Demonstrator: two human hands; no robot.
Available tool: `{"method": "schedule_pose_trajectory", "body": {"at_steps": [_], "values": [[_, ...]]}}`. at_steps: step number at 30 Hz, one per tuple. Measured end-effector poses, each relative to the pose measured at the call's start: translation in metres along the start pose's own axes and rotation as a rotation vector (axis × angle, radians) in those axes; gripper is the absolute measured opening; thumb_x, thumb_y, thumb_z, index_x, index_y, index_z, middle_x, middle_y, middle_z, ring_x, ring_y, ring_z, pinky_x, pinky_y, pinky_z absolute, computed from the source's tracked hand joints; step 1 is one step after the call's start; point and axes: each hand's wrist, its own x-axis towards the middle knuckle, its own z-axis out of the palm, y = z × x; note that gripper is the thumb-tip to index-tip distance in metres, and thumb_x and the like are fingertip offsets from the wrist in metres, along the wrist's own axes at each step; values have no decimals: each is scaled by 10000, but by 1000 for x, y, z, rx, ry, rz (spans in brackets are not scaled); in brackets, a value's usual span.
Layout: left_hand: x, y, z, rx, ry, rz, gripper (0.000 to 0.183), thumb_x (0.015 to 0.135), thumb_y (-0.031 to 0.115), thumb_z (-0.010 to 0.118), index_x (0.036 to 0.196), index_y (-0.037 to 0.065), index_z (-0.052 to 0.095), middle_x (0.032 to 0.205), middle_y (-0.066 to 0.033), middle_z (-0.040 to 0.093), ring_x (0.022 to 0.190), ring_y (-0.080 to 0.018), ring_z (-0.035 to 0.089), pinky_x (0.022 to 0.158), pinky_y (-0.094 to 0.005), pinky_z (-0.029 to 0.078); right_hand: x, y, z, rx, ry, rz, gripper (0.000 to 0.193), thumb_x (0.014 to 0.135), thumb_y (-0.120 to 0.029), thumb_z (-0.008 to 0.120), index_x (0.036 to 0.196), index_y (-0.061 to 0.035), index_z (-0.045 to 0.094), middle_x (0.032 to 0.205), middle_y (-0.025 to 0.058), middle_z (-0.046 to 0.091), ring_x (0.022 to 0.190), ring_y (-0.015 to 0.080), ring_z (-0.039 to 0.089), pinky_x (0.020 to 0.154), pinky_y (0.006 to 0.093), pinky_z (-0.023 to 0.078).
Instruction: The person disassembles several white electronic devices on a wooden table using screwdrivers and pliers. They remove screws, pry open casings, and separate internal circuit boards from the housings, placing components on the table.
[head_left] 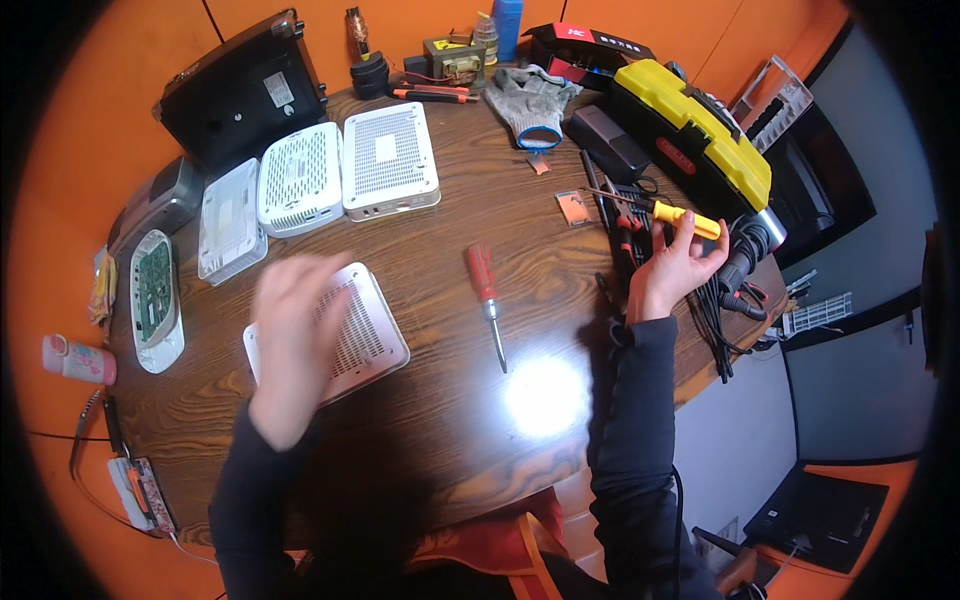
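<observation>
My right hand (672, 268) grips a screwdriver by its yellow handle (686, 219), above the tools at the table's right side. Its thin shaft points to the left. My left hand (298, 335), smeared by motion, is over a white vented device casing (362, 345) and hides part of it. Whether the hand touches the casing I cannot tell, nor how its fingers are set. Between my hands a screwdriver with a red handle (481, 270) lies on the wooden table (440, 400), its tip toward me.
White vented boxes (390, 160) stand in a row at the back left. An opened casing with a green circuit board (156, 285) lies left of them. Along the right edge are a yellow-black toolbox (690, 130), black cables (712, 310) and pliers. A grey glove (528, 100) lies at the back.
</observation>
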Motion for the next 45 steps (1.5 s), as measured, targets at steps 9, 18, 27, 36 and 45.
{"method": "schedule_pose_trajectory", "body": {"at_steps": [9, 18, 27, 36, 45], "values": [[104, 87, 116, -432, -105, 64, 274, 770, 172, 673, 1016, 52, 670, 1029, -152, 633, 1051, -276, 544, 920, -382, 407, 3, -7, 0, 45, 54, 158, 449, 869, -118, 603, 1245, -126, 357, 1014, 96, 563, 863, 177, 585, 643, 317, 526], [114, 101, 139, -477, -56, 101, 177, 754, 185, 686, 918, 122, 709, 994, -125, 645, 1062, -270, 534, 964, -451, 345, 0, -14, 4, 93, -4, 224, 474, 861, -137, 622, 1261, -138, 366, 957, 72, 582, 834, 138, 585, 579, 247, 522], [131, 89, 195, -442, -210, 50, 178, 820, 175, 611, 966, 115, 694, 1152, -105, 602, 1159, -297, 484, 1024, -506, 282, 8, -14, -1, 107, 114, 162, 451, 883, -129, 582, 1256, -147, 328, 1062, 105, 532, 943, 192, 559, 739, 384, 520], [109, 54, 125, -388, -187, 161, 471, 907, 164, 475, 1353, 53, 374, 1379, -143, 399, 1319, -321, 295, 1083, -390, 236, 14, -21, -6, 134, 128, 177, 470, 875, -156, 603, 1257, -142, 330, 1049, 98, 530, 930, 202, 561, 757, 380, 514], [-66, -10, 0, -73, 155, -186, 368, 888, 67, 427, 1235, -25, 507, 1281, -189, 496, 1278, -341, 369, 1056, -447, 270, 20, -1, -26, 334, -69, 436, 300, 867, -205, 621, 1102, -109, 460, 931, 70, 560, 835, 161, 575, 713, 298, 522]]}}
